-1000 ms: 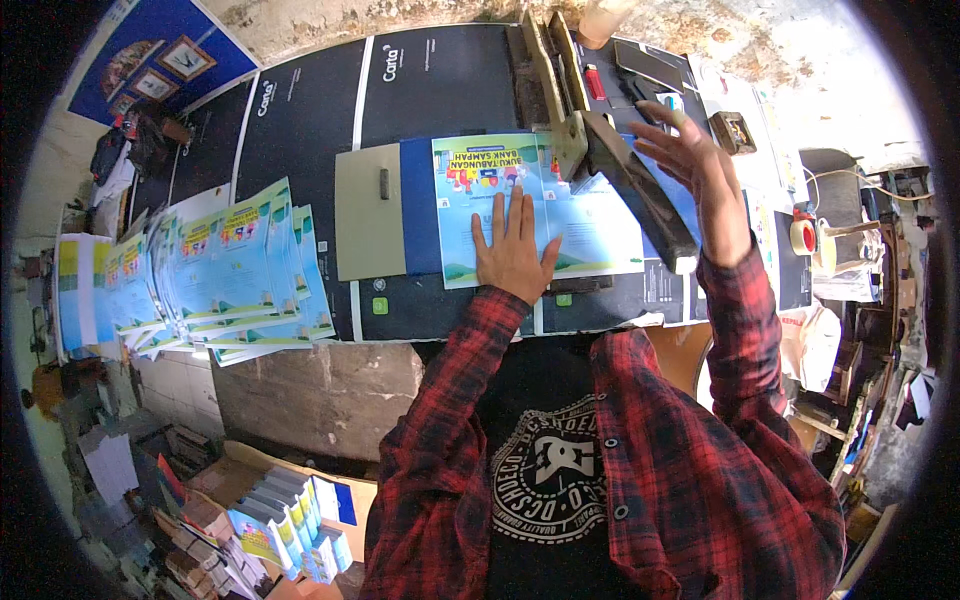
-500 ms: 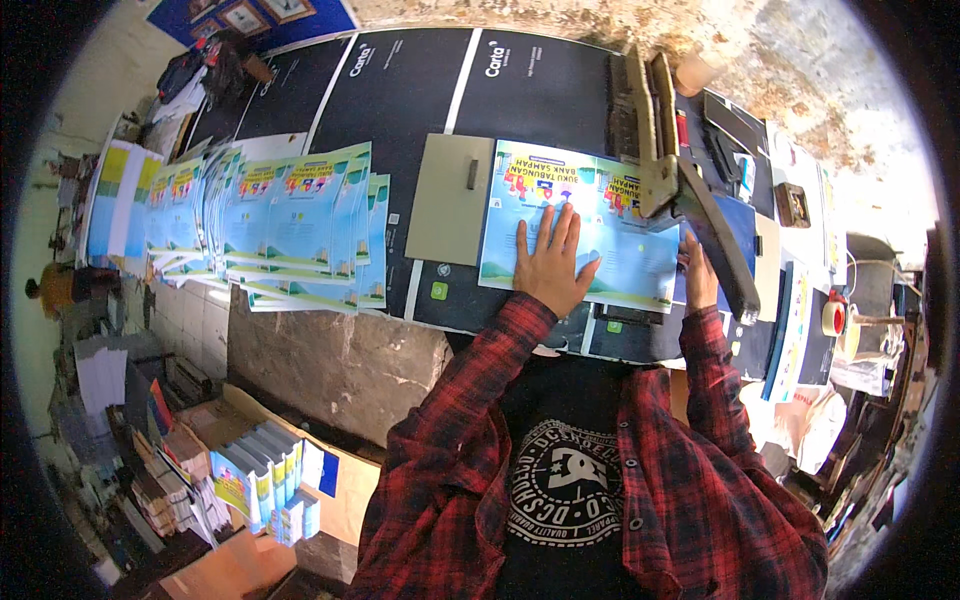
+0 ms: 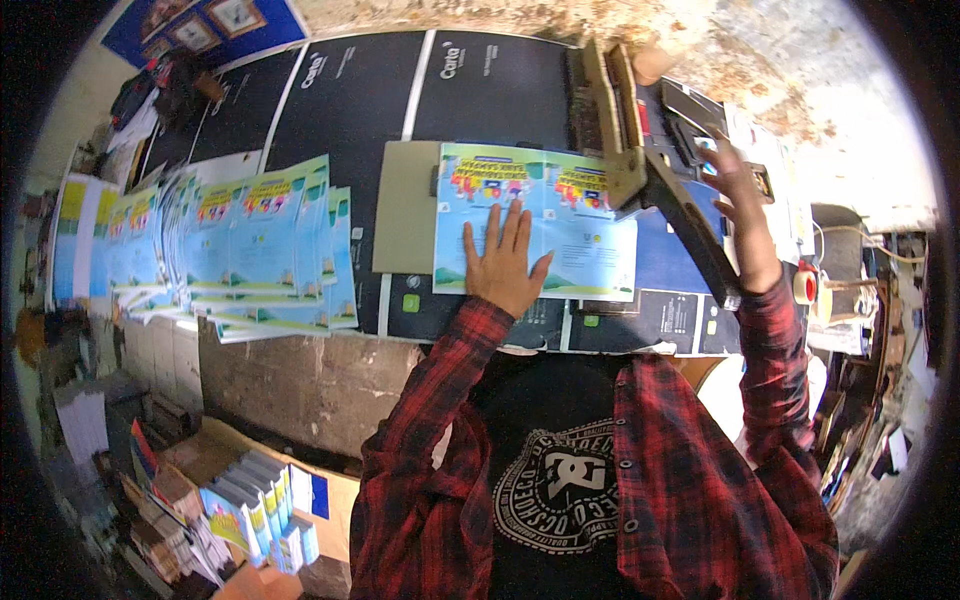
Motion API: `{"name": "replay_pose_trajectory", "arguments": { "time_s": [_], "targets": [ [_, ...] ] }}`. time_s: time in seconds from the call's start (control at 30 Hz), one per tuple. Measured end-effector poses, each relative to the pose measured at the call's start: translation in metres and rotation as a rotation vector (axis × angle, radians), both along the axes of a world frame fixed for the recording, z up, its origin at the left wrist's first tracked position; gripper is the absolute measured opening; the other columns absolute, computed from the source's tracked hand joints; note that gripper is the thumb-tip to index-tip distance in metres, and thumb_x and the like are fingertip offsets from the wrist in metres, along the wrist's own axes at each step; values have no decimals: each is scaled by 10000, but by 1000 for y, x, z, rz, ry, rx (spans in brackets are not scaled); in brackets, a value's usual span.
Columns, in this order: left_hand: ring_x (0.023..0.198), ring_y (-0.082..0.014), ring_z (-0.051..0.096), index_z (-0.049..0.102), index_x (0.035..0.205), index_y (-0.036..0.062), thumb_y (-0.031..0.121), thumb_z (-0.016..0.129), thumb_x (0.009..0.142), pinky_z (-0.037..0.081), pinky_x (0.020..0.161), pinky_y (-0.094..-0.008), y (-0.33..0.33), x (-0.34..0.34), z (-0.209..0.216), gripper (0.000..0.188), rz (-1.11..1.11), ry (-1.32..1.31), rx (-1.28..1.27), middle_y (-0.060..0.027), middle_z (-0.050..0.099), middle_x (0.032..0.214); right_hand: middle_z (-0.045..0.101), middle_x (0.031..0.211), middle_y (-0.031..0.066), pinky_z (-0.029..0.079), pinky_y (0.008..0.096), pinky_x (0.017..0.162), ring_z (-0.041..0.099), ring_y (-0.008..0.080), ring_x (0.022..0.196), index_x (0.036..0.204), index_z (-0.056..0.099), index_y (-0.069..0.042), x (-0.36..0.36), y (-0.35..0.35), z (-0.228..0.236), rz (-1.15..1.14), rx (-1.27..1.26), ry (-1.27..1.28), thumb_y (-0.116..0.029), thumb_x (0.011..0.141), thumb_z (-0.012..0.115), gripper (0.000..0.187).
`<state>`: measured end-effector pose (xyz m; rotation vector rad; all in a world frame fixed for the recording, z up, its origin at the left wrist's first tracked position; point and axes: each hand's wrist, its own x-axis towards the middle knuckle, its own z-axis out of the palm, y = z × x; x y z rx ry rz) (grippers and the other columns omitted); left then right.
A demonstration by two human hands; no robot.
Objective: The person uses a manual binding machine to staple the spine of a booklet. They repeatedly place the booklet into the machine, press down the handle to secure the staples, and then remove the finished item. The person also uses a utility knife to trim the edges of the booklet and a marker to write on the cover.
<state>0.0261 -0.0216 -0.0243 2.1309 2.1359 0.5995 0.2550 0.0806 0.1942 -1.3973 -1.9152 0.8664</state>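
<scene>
Pressing the sheet (image 3: 588, 262) flat under our spread left hand (image 3: 505, 265), we have its far right corner by the press (image 3: 622, 172); our right hand (image 3: 743, 205) hangs raised beyond the lever (image 3: 692, 228), blurred, fingers apart, seemingly bare. Should our left hand drift, the sheet could skew, we judge; our right sleeve (image 3: 775, 345), near the lever's tip, might knock it. Leftward the sheet overlaps the board (image 3: 404, 215); nearward the table (image 3: 490, 105) edge leaves scant room, while the far side lies open
</scene>
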Motion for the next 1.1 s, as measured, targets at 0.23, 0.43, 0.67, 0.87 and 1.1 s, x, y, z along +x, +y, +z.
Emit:
{"name": "replay_pose_trajectory", "arguments": {
  "time_s": [0.23, 0.43, 0.67, 0.87, 1.1],
  "targets": [
    [1472, -297, 245, 437, 1460, 87, 525, 489, 950, 105, 1154, -625, 1, 1, 5, 675, -14, -25, -25, -61, 295, 1595, 293, 1543, 279, 320, 490, 1120, 340, 421, 1412, 1494, 294, 47, -22, -64, -81, 102, 356, -509, -384, 864, 707, 868],
    [1470, -304, 256, 418, 1473, 84, 524, 492, 952, 124, 1151, -626, -6, 0, 6, 686, -10, 3, -26, -75, 291, 1599, 266, 1543, 304, 306, 496, 1128, 321, 439, 1412, 1510, 259, 33, -31, -70, -123, 21, 445, -485, -307, 815, 740, 910],
    [1477, -325, 240, 340, 1512, 60, 539, 481, 960, 164, 1153, -611, -8, -42, -1, 744, 174, 95, -42, -100, 266, 1608, 524, 1376, 279, 388, 356, 1079, 501, 397, 1297, 1431, 403, 77, -11, -44, -31, 114, -18, -63, -330, 868, 707, 758],
    [1435, -383, 286, 346, 1480, -14, 542, 492, 953, 199, 1153, -580, -9, -59, -4, 780, 352, 30, -22, -222, 336, 1532, 589, 1318, 180, 467, 398, 966, 623, 252, 1082, 1441, 458, -90, 42, 42, -70, -187, -334, 327, -382, 1000, 520, 532],
    [976, -247, 656, 628, 1143, -48, 394, 733, 867, 507, 854, -379, -7, -60, 38, 532, 604, -640, -4, -183, 687, 1040, 566, 1309, 260, 445, 406, 1017, 546, 385, 1230, 1381, 508, -41, 54, -82, -216, 27, 87, -159, -229, 967, 569, 460]
  ]
}}
